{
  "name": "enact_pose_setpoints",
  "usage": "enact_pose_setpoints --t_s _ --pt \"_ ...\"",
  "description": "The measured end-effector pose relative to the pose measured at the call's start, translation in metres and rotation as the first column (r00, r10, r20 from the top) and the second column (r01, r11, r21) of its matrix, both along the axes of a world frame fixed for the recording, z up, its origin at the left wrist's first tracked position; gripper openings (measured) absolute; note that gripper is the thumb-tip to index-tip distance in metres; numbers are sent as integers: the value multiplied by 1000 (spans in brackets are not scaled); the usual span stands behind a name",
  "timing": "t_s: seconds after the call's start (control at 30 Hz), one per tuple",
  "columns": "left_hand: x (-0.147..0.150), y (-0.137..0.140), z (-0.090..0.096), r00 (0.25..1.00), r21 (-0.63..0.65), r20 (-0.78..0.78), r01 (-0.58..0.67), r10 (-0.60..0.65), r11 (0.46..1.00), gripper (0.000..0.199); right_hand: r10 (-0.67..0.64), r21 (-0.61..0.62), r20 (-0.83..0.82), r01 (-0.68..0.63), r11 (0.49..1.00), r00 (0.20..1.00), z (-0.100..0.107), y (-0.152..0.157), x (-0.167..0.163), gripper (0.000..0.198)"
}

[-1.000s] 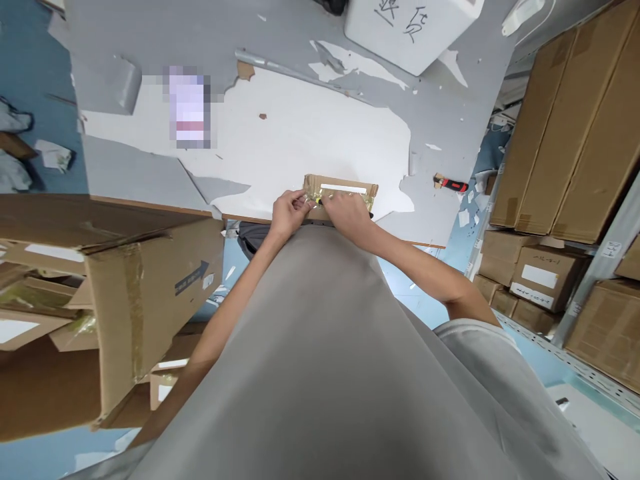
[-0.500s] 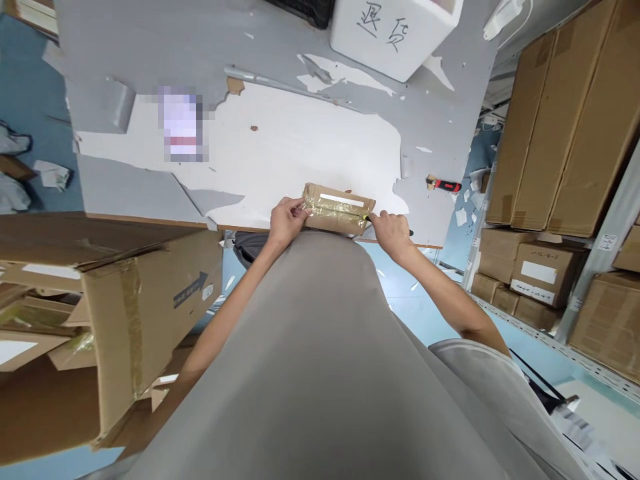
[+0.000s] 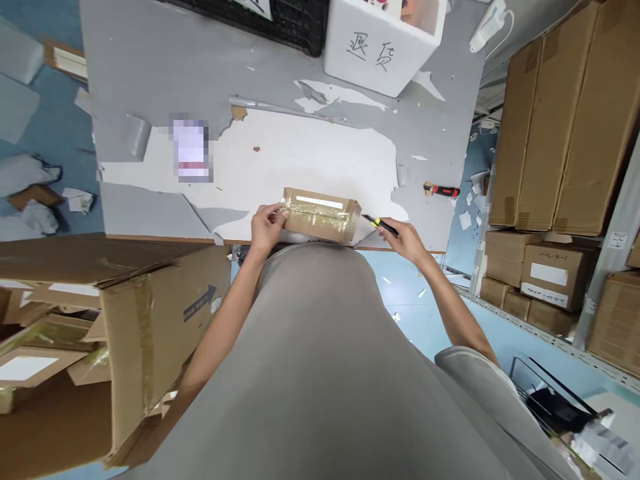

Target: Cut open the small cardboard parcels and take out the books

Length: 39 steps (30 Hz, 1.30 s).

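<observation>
A small brown cardboard box [image 3: 320, 230] wrapped in clear tape lies at the front edge of the worktable, close to my body. A white label strip runs along its upper side. My left hand [image 3: 269, 228] grips the box's left end between thumb and fingers. In my right hand [image 3: 406, 240] is a black and yellow utility knife [image 3: 387, 227], its tip pointing left, just off the box's right end. A second, red and black utility knife [image 3: 444, 191] rests on the table to the right.
A white foam box [image 3: 383, 50] with handwriting and a black crate [image 3: 295, 23] stand at the back. A blurred-out rectangular thing [image 3: 191, 150] lies at left. An open carton [image 3: 165, 320] of packages is at my left; stacked cartons [image 3: 550, 133] fill shelves on the right.
My right hand has drawn the knife off the box's right end and away to the right. The small box and my left hand have shifted slightly left; the view has tilted a little.
</observation>
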<state>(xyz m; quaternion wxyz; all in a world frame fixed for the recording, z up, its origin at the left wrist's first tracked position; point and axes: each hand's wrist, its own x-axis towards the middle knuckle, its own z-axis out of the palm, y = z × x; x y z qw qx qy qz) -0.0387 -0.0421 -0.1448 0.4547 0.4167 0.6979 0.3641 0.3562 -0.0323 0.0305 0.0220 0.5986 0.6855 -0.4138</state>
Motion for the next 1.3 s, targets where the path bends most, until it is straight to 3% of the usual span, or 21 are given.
enact_pose_setpoints --t_s 0.07,0.13,0.2,0.27,0.4,0.5,0.57,0.63,0.8,0.97,1.07,1.17,1.3 --pt "-17 2 -7 999 -36 23 -48 49 998 61 -302 -18 -217 306 952 928 -32 -4 -8 51" --pt "-31 2 -9 997 -41 17 -74 75 996 72 -511 -113 -338 506 855 790 -64 -7 -32 57" --pt "-40 1 -8 998 17 -20 -64 64 998 77 -608 -210 -402 578 789 684 -87 -9 -61 58" --pt "-42 -1 -5 999 74 -49 1 3 997 76 -630 -219 -437 604 766 641 -93 -10 -85 55" --pt "-22 -2 -2 987 40 -20 161 -160 986 76 -520 61 -416 594 802 746 -69 -3 -97 53" --pt "6 1 -3 955 15 22 296 -296 955 79 -397 264 -319 483 835 860 -46 8 -87 56" --pt "22 5 -2 932 31 46 358 -359 933 78 -328 334 -205 381 862 922 -37 15 -83 56" --pt "30 11 3 934 76 82 343 -349 936 78 -274 367 -62 277 888 960 -34 18 -84 56" --pt "26 45 31 967 257 111 195 -229 947 72 -207 376 203 119 919 957 -37 17 -98 57" --pt "29 78 55 954 273 12 285 -300 919 50 -107 374 316 -20 927 943 -30 27 -93 58" --pt "37 82 59 961 244 -25 274 -277 930 33 -65 344 392 -81 935 918 -16 30 -88 56" --pt "42 80 56 971 218 -1 235 -240 947 23 -117 315 394 -15 949 911 5 21 -97 57" --pt "43 80 53 980 215 71 166 -185 962 17 -39 144 296 -4 990 954 31 3 -133 56"
